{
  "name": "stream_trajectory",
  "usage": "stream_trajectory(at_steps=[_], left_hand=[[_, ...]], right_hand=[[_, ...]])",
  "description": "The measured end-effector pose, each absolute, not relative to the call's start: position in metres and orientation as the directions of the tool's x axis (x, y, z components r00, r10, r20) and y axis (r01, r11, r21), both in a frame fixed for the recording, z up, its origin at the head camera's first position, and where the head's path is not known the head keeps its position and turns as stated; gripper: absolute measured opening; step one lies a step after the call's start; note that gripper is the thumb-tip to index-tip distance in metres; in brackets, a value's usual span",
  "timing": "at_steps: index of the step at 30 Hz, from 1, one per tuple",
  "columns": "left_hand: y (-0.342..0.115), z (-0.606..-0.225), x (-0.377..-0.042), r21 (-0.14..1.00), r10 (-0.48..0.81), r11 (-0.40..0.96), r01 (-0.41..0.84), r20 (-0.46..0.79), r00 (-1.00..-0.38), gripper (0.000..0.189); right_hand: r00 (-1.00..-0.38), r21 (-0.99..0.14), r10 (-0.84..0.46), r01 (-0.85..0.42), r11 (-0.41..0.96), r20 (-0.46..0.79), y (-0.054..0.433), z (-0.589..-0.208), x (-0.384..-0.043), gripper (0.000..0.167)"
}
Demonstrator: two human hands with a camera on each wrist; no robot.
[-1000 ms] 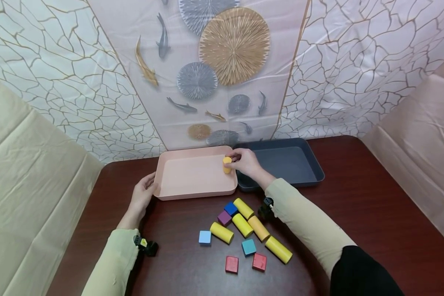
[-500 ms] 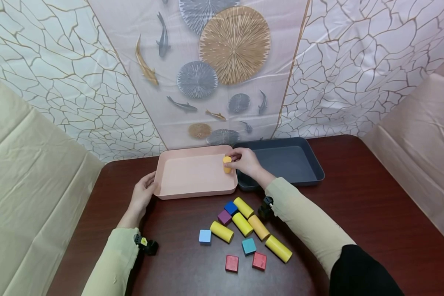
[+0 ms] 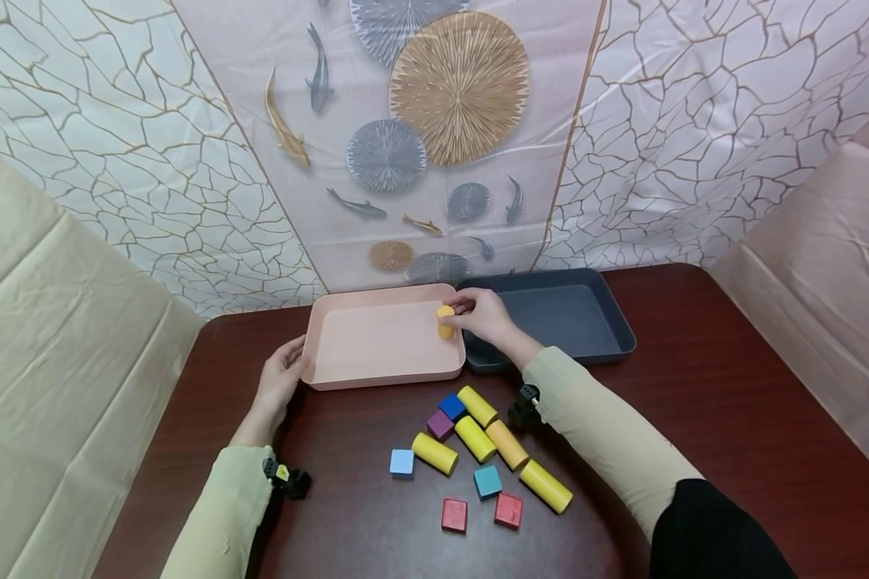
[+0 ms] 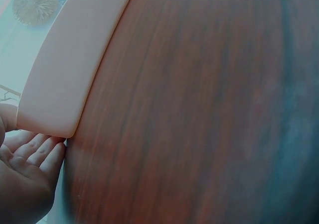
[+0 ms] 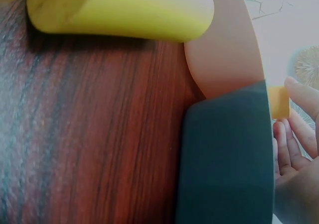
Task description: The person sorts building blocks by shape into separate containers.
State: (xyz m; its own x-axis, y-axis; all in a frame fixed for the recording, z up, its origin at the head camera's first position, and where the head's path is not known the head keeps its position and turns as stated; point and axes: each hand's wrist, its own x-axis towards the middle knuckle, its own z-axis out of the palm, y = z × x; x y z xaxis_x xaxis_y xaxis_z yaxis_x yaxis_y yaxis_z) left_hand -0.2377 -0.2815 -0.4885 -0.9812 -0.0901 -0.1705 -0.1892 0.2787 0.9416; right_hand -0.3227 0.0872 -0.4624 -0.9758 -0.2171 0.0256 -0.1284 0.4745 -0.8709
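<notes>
In the head view, a pale pink tray [image 3: 376, 338] lies at the back of the table. My left hand [image 3: 277, 386] grips its left end; the left wrist view has the thumb at the tray's wall and the other fingers [image 4: 42, 147] beneath its corner. Over the tray's right end, my right hand [image 3: 483, 315] pinches an orange-yellow cylinder block [image 3: 445, 323] that stands upright between thumb and fingers. The right wrist view shows part of that block past the dark tray's wall, beside the thumb.
A dark grey tray [image 3: 561, 314] adjoins the pink one, under my right wrist. Nearer me lie several yellow cylinders [image 3: 545, 486], an orange one [image 3: 508, 445], and cubes: dark blue [image 3: 452, 406], purple [image 3: 439, 426], light blue [image 3: 401, 463], teal [image 3: 488, 482] and two red cubes [image 3: 454, 515].
</notes>
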Motion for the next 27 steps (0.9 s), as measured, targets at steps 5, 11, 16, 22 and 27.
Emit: stream_trajectory(at_steps=[5,11,16,22,27], left_hand=[[-0.281,-0.488,-0.237,0.942,-0.088,0.278,-0.19,-0.172,-0.981,0.055],[-0.28,-0.488,-0.237,0.943,-0.09,0.276,-0.188,-0.169,-0.982,0.056],[-0.28,-0.488,-0.237,0.942,-0.091,0.273,-0.195,-0.176,-0.98,0.057],[-0.281,-0.488,-0.237,0.938,-0.087,0.285,-0.198,-0.18,-0.98,0.056],[-0.282,-0.489,-0.236,0.939,-0.082,0.289,-0.188,-0.172,-0.982,0.055]], right_hand=[[-0.975,-0.874,-0.214,-0.157,0.459,0.063,0.093,-0.462,-0.323,0.033],[-0.97,-0.868,-0.229,-0.179,0.462,0.078,0.1,-0.457,-0.32,0.034],[-0.966,-0.861,-0.246,-0.193,0.47,0.082,0.104,-0.45,-0.316,0.034],[-0.962,-0.851,-0.26,-0.206,0.483,0.086,0.108,-0.444,-0.309,0.033],[-0.953,-0.854,-0.288,-0.225,0.469,0.093,0.113,-0.439,-0.302,0.03]])
